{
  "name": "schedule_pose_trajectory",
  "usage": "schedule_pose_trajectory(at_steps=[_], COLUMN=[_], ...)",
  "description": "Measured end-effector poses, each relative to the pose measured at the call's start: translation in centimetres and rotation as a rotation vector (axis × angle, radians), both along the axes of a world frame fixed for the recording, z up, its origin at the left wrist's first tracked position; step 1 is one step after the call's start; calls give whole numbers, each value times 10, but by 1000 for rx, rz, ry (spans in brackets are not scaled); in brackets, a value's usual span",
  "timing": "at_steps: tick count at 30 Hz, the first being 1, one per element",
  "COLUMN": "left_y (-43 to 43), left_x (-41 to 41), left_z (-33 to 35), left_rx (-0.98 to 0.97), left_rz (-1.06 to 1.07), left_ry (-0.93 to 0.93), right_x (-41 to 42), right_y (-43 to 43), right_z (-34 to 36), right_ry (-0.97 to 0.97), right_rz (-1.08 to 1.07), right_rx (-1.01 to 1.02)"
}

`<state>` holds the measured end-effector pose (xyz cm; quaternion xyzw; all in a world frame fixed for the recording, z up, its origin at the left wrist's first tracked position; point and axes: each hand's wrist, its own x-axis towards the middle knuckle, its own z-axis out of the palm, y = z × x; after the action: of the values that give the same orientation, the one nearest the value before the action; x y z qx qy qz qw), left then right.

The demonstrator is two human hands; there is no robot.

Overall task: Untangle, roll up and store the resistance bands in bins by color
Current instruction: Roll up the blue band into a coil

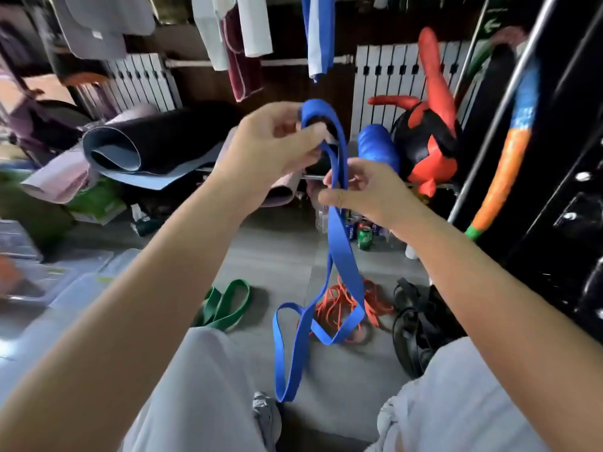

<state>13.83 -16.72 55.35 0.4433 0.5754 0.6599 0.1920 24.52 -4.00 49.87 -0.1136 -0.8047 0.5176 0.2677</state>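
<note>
At the centre of the frame the left hand (270,151) pinches the top loop of the blue band (339,249) and the right hand (362,190) pinches it just below, so rolling seems at its start and the hanging part needs winding up next.

Rolled mat (146,148) at left — white radiator (140,83) behind; green can (364,238) near red-black bag (427,141).

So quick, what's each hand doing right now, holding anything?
Left hand: grips the top loop of the blue band.
Right hand: pinches the same blue band lower down.
</note>
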Motion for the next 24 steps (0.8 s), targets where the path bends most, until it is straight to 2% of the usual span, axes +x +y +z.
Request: schedule_pose_trajectory(at_steps=[3,7,10,13,16,19,21,24], left_y=[-11,-16,-12,-9,-8,-9,-14,-25], left_x=[0,16,28,31,29,27,27,26], left_z=[-52,-114,-132,-133,-131,-137,-146,-162], left_rx=[-231,-361,-422,-361,-301,-269,-301,-398], left_rz=[11,-86,-130,-177,-234,-249,-241,-245], left_ry=[39,-15,18,-24,-134,-321,-375,-416], right_x=[22,50,56,62,64,64,67,70], right_y=[11,-4,-13,-15,-13,-13,-11,-14], right_z=[-59,-119,-141,-139,-139,-139,-143,-149], right_ry=[-207,-325,-291,-226,-192,-97,-56,-130], right_rz=[-60,-20,-27,2,77,17,-35,-22], right_rx=[45,-48,-18,-78,-243,-343,-370,-336])
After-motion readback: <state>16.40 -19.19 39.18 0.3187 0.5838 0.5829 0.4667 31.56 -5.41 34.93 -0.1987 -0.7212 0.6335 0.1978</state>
